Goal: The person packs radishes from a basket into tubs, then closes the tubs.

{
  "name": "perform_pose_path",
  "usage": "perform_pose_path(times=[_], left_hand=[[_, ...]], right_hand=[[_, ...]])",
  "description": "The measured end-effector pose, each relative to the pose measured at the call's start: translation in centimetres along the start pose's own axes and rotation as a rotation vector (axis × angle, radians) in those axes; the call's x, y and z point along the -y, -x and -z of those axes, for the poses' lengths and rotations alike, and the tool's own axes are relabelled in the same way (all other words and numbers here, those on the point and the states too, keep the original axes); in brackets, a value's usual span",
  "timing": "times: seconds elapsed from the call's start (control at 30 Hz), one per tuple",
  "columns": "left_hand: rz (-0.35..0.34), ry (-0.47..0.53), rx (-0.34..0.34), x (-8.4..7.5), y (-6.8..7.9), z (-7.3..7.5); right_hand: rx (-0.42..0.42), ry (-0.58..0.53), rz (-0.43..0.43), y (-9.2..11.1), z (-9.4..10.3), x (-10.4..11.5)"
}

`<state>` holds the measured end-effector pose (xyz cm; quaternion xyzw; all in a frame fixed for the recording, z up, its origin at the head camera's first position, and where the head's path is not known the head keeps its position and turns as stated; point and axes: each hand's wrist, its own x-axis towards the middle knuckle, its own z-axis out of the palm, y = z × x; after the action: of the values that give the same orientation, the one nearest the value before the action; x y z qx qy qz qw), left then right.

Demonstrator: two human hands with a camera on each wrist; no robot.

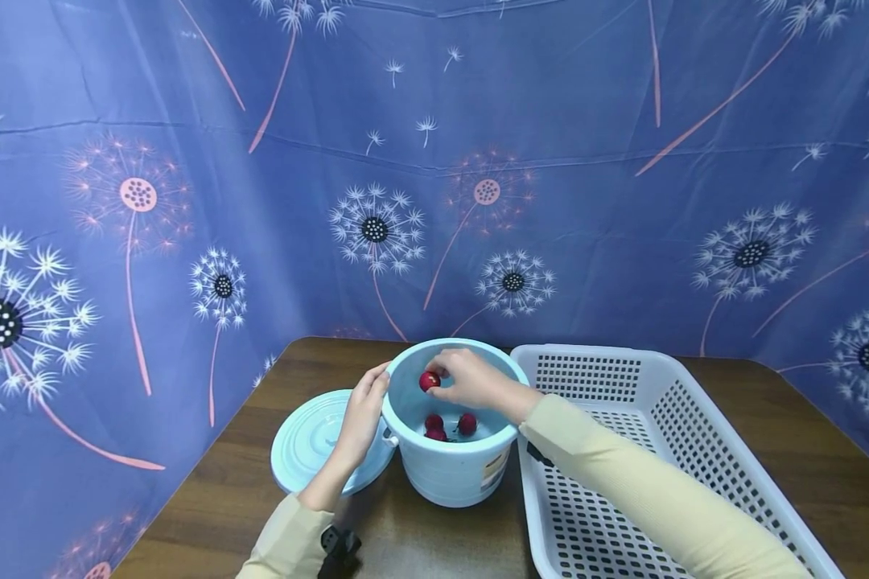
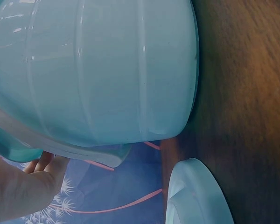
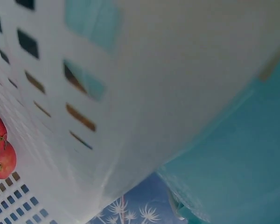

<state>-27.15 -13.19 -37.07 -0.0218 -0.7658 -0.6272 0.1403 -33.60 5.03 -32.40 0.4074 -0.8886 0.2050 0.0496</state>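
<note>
My right hand (image 1: 471, 378) is inside the mouth of a light blue bucket (image 1: 449, 474), pinching a red radish (image 1: 429, 381) between thumb and fingers. Below it, several more radishes (image 1: 467, 424) lie on the bucket's floor. At the bucket's left rim, my left hand (image 1: 362, 410) holds the edge; the left wrist view shows that hand (image 2: 30, 186) with bent fingers behind the bucket's pale handle (image 2: 60, 144). The right hand is out of sight in the right wrist view, which looks into a white perforated basket (image 3: 149, 93).
Left of the bucket lies its round blue lid (image 1: 297, 442), partly behind the left hand. The large basket (image 1: 724, 450) stands right beside the bucket, under my right forearm. Red radishes (image 3: 3, 161) sit in it. A dandelion-patterned cloth (image 1: 594, 241) hangs behind the wooden table (image 1: 210, 490).
</note>
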Motion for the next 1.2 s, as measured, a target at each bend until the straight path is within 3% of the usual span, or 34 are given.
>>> perform_pose_path(times=[0.37, 0.7, 1.03, 1.2], left_hand=[[-0.007, 0.007, -0.007, -0.13, -0.25, 0.03], [0.006, -0.002, 0.002, 0.02, -0.25, 0.16], [0.009, 0.005, 0.006, 0.15, -0.22, 0.1], [0.01, -0.004, 0.005, 0.19, -0.21, 0.07]], right_hand=[[0.071, 0.012, -0.022, 0.1, 0.14, -0.07], [0.124, 0.091, -0.034, 0.21, 0.03, 0.16], [0.147, 0.139, -0.053, 0.34, -0.1, 0.23], [0.129, 0.086, -0.062, 0.31, 0.02, 0.36]])
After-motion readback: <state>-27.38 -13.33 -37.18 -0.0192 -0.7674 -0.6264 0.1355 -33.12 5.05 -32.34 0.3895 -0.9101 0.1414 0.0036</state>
